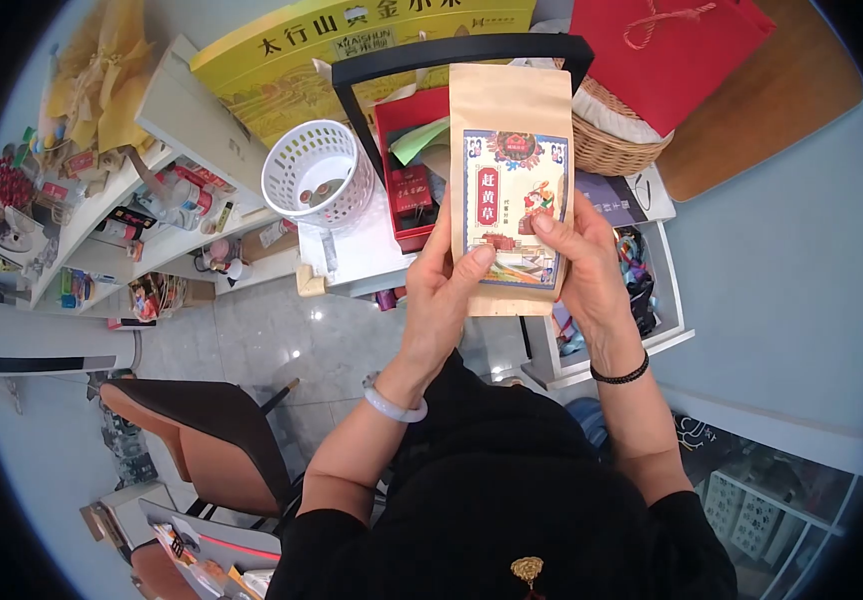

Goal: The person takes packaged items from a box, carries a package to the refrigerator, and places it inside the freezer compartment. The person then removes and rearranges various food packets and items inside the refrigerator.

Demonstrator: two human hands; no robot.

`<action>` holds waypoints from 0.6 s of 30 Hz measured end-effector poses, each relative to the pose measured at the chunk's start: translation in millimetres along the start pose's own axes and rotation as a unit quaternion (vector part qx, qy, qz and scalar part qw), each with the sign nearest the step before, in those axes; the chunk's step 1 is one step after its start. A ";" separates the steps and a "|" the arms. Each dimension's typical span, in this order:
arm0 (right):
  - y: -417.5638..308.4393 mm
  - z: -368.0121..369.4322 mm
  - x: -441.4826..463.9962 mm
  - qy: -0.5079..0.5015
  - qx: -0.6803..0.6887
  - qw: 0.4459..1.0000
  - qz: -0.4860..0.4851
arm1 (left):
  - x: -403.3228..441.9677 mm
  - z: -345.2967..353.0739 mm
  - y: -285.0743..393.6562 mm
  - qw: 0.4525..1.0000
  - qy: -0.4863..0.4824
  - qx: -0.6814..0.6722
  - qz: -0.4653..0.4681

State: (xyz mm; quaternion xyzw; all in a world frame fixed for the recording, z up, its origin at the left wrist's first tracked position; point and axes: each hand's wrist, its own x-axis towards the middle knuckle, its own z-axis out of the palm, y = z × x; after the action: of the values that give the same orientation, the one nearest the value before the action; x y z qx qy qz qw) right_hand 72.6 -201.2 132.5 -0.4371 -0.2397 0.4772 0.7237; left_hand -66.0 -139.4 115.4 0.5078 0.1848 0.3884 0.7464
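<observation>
1. Head view: my left hand (442,290) and my right hand (587,265) both grip the paper bag (508,190), before my body, thumbs on its printed front.
2. The bag is brown, tall, rectangular.
3. At left is a round basket (354,178) of white perforated plastic.
4. The drawer (614,364) stands pulled out, its edge straight; tiled floor (242,335) lies open at lower left.

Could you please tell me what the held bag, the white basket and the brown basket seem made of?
The held bag: probably kraft paper, matte; its blank upper part is tan with little shine.
The white basket: most likely plastic, smooth; its holes are regular, as if moulded.
The brown basket: apparently wicker; woven strands show, though synthetic is possible.
</observation>
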 end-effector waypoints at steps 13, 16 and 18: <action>1.3 -8.0 14.5 -0.031 -0.020 0.999 0.013 | 17.8 -2.3 -3.1 0.999 0.032 -0.032 0.005; 2.7 -10.7 15.0 -0.031 -0.029 0.999 0.010 | 23.2 -2.6 -2.2 0.999 0.024 -0.047 0.002; 1.8 -12.6 12.4 -0.029 -0.034 0.999 0.020 | 25.3 -2.9 -2.8 0.999 0.024 -0.048 -0.002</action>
State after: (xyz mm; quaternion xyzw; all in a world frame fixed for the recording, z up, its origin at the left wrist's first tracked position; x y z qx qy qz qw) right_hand 86.7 -194.9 123.8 -0.4518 -0.2679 0.4963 0.6913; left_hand -50.9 -118.7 114.7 0.4615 0.1846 0.4069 0.7664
